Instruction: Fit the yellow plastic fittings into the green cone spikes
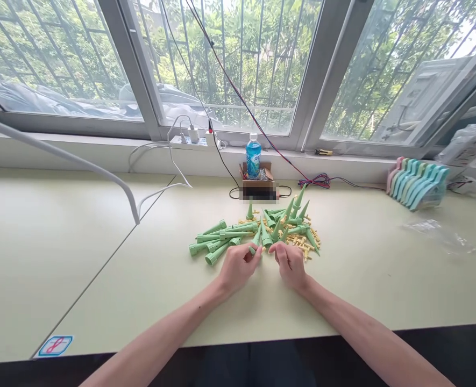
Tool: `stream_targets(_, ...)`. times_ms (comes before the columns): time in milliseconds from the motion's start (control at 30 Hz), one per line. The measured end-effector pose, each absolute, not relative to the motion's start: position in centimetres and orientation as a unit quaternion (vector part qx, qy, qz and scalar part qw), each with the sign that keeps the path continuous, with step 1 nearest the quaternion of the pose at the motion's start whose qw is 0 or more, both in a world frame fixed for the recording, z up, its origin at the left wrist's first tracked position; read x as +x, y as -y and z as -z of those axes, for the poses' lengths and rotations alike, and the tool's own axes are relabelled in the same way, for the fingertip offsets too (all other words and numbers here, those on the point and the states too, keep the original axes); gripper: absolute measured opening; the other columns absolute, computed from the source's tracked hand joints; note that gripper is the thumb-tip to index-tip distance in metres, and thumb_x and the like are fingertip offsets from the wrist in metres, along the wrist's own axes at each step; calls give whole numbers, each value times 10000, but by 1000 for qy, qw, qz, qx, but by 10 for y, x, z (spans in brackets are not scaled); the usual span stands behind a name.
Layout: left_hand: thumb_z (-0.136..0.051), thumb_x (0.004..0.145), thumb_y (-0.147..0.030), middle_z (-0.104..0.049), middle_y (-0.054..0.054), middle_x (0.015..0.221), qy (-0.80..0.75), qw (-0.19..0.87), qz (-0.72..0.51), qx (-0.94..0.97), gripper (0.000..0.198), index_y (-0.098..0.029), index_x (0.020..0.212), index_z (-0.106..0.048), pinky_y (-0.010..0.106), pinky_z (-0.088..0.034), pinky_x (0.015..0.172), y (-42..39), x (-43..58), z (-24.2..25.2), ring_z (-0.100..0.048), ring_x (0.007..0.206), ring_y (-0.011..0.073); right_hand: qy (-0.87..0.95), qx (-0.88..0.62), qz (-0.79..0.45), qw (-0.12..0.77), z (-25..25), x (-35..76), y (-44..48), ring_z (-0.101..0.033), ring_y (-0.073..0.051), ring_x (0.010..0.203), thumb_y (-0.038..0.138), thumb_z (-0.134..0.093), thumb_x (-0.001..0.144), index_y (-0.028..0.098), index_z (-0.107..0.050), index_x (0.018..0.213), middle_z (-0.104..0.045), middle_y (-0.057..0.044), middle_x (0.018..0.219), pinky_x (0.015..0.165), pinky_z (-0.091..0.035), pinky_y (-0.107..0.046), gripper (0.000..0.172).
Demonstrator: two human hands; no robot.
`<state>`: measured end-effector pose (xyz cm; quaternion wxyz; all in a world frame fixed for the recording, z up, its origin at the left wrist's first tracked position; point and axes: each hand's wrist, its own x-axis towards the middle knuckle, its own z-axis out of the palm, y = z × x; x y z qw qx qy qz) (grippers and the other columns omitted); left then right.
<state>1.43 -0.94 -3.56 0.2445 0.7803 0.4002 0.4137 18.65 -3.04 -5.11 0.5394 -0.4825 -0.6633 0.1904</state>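
Note:
My left hand (238, 267) is closed around a green plant watering spike (253, 250), most of it hidden by the fingers. A small yellow tip (263, 249) shows just past my left thumb. Close by on the right, my right hand (291, 264) is curled with its fingers pressed together; whatever it holds, if anything, is hidden. Beyond the left hand, several green spikes (217, 243) lie on their sides in a loose heap. Past the right hand, more green spikes (298, 201) stand or lean among a scatter of small yellow valves (302, 244).
Behind the heap sits a small cardboard box (268, 171) beside a bottle of blue liquid (253, 156). Coiled cables (318, 181) lie along the sill. Pastel plastic pieces (417, 183) and a clear bag (443, 235) are at the right. A white tube (80, 156) crosses the left.

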Motion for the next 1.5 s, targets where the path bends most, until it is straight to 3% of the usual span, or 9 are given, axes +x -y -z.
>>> stream_targets(300, -581, 931, -376, -495, -47, 521, -394, 286, -381, 786, 259, -170, 800, -666, 223, -352, 516, -3, 6, 35, -375, 476, 100, 712, -418, -226, 517, 51, 170, 39, -386, -133, 441, 558, -380, 986, 222, -611, 638, -401, 22, 479, 546, -350, -274, 537)
stream_targets(433, -616, 908, -380, -460, -49, 546, -387, 285, -357, 801, 235, -171, 807, -652, 224, -333, 522, -6, 3, 34, -357, 519, 107, 744, -392, -230, 491, 51, 158, 45, -420, -140, 462, 560, -407, 977, 232, -556, 597, -437, 9, 492, 543, -366, -271, 524)
stream_targets(633, -642, 886, -415, -404, -59, 548, -398, 256, -343, 811, 304, -166, 717, -598, 225, -298, 511, -9, 2, 31, -299, 522, 97, 857, -282, -129, 412, 43, 146, 51, -377, -128, 445, 354, -245, 1040, 227, -465, 575, -485, -7, 506, 495, -321, -273, 529)
stream_targets(800, -678, 868, -376, -447, -65, 581, -383, 246, -335, 825, 220, -158, 893, -665, 211, -302, 502, -12, -2, 32, -312, 523, 88, 886, -215, -95, 401, 31, 146, 52, -300, -98, 420, 309, -529, 955, 224, -377, 546, -372, 51, 474, 459, -284, -244, 444)
stream_targets(900, -682, 865, -350, -476, -62, 594, -373, 225, -337, 834, 196, -161, 911, -660, 207, -321, 504, -14, -5, 34, -331, 520, 84, 912, -162, 33, 375, 26, 158, 44, -258, -95, 411, 310, -525, 971, 221, -379, 555, -338, 66, 467, 427, -246, -247, 450)
stream_targets(1033, -683, 866, -324, -493, -61, 603, -366, 203, -342, 841, 174, -163, 913, -636, 207, -355, 515, -15, -7, 37, -380, 520, 85, 888, -186, 167, 387, 24, 193, 27, -313, -96, 438, 227, -489, 998, 206, -401, 600, -389, 58, 491, 458, -236, -262, 408)
stream_targets(1233, -675, 871, -297, -508, -58, 644, -365, 205, -336, 844, 134, -174, 886, -623, 204, -355, 501, -12, -8, 37, -365, 502, 74, 805, -392, 44, 444, 30, 242, 18, -266, -93, 438, 184, -445, 1006, 210, -371, 618, -337, 64, 495, 469, -228, -258, 396)
stream_targets(1500, -654, 871, -283, -474, -63, 618, -369, 205, -311, 851, 139, -170, 808, -605, 215, -342, 507, -9, -9, 34, -359, 501, 82, 795, -476, -79, 368, 27, 240, 19, -391, -112, 487, 247, -480, 987, 203, -448, 642, -454, 32, 543, 532, -304, -247, 349)
